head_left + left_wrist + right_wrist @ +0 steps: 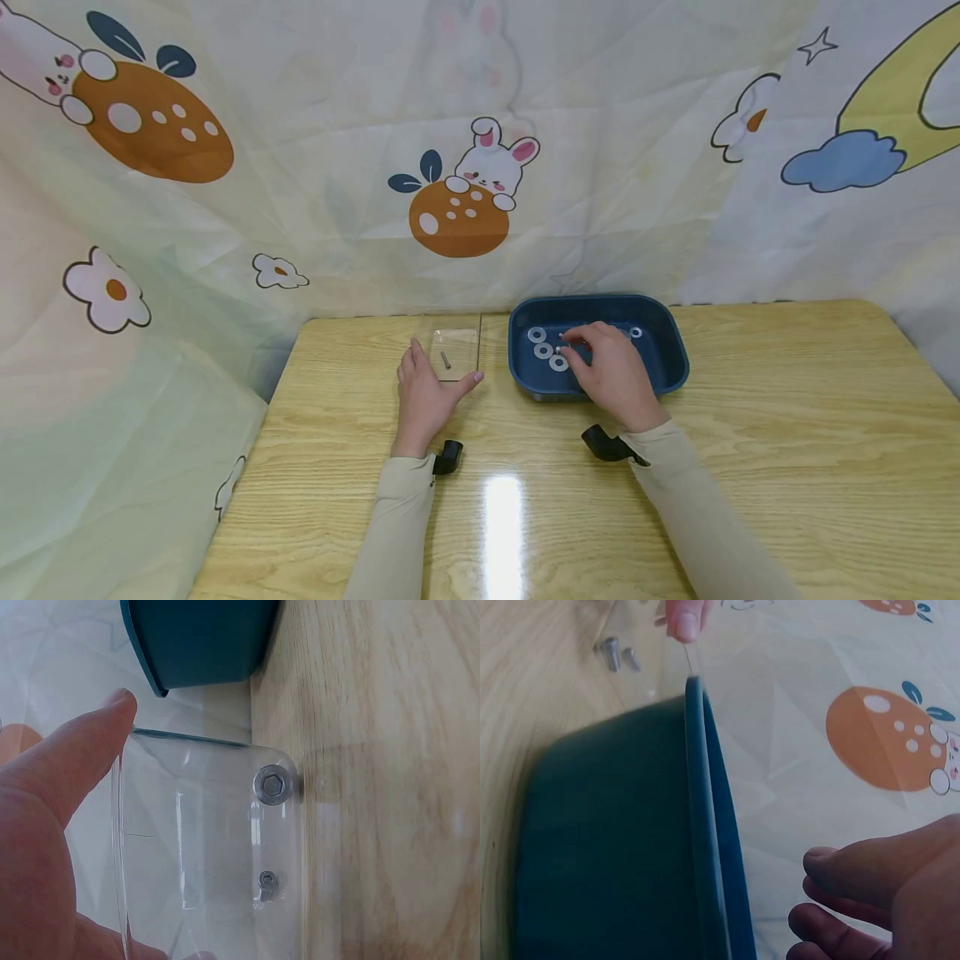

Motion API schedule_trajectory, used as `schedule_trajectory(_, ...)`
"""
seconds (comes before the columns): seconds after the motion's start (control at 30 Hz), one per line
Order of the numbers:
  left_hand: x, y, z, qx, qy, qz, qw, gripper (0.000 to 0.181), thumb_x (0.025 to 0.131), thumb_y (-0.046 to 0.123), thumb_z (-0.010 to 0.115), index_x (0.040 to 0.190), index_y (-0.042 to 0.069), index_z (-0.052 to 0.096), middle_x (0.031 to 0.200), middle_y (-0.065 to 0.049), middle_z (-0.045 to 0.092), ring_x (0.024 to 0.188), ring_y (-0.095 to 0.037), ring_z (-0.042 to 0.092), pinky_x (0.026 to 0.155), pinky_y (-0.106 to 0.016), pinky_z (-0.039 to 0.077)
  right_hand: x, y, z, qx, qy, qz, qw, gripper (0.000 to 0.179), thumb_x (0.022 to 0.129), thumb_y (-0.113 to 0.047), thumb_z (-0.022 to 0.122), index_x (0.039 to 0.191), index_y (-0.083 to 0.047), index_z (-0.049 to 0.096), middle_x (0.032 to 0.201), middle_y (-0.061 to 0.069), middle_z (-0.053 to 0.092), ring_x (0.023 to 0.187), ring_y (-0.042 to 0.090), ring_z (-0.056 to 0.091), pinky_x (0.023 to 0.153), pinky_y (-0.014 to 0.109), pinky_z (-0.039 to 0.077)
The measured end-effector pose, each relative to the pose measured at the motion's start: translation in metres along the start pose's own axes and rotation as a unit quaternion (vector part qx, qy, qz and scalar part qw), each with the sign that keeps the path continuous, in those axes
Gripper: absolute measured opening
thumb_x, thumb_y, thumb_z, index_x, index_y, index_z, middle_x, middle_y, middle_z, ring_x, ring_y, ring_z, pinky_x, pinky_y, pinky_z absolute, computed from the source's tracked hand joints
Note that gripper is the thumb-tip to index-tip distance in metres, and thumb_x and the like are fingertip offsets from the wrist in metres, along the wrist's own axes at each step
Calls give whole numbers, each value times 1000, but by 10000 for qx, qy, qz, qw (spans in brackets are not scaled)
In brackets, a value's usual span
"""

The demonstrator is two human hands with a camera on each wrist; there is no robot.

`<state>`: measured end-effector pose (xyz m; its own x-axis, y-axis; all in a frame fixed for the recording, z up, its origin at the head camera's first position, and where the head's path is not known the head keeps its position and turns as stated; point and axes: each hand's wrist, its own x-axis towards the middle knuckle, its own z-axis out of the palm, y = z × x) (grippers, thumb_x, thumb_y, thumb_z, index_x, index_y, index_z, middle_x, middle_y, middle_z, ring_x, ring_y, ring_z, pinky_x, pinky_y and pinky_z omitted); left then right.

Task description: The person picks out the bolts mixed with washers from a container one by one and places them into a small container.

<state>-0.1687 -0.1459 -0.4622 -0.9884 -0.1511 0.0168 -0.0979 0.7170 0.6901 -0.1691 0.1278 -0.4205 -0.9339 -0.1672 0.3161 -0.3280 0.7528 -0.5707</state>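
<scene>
My left hand (426, 398) holds a clear plastic box (467, 343) at its near side. Its thumb lies at the right corner, its fingers along the left side. Inside the box are a larger hex-socket bolt (272, 785) and a smaller hex-socket screw (267, 880). Over the dark blue bin (600, 392) hovers my right hand (617, 373), thumb and fingertips slightly apart. No item shows between them in the right wrist view. Several flat metal washers (543, 351) lie in the bin, left of that hand; a smaller ring (636, 332) lies beyond it.
Both containers stand near the back edge of the wooden table (810, 417), box left of bin. A printed cloth (337, 167) with rabbits and flowers hangs right behind them. Black camera mounts (603, 443) stick out from the wrists.
</scene>
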Motion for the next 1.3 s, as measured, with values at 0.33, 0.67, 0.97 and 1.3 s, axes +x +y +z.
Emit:
schedule_trajectory(0.33,0,-1,-2,-25,3,2,10000,130,76,61,81,158,-6,6,161,-25,16,148,-40,16,117,-53,25,3,19,-15,-326,-229,124,9991,21,95,-13,70,111,0,73,104,16,68,89,32,62,75,47,51)
schedule_trajectory(0.67,-1,2,-3,-67,-15,-25,10000,129,76,57,82,159,-6,6,161,-25,16,148,-40,16,117,-53,23,4,44,-27,-636,-528,69,9966,23,94,-12,71,112,1,72,102,17,68,88,32,62,74,48,52)
schedule_trajectory(0.97,-1,1,-2,-97,-20,-32,9999,130,76,60,81,159,-5,5,162,-24,16,148,-39,16,117,-53,23,6,56,-35,-683,-1150,202,9908,27,94,-11,71,116,4,70,105,21,67,92,36,64,77,50,53)
schedule_trajectory(1.3,-1,0,-2,-108,3,-6,9999,131,75,61,81,159,-6,6,161,-24,17,148,-39,16,117,-53,24,14,63,-34,-947,-1891,299,9769,26,92,-11,72,115,2,71,97,15,72,86,29,68,76,48,55)
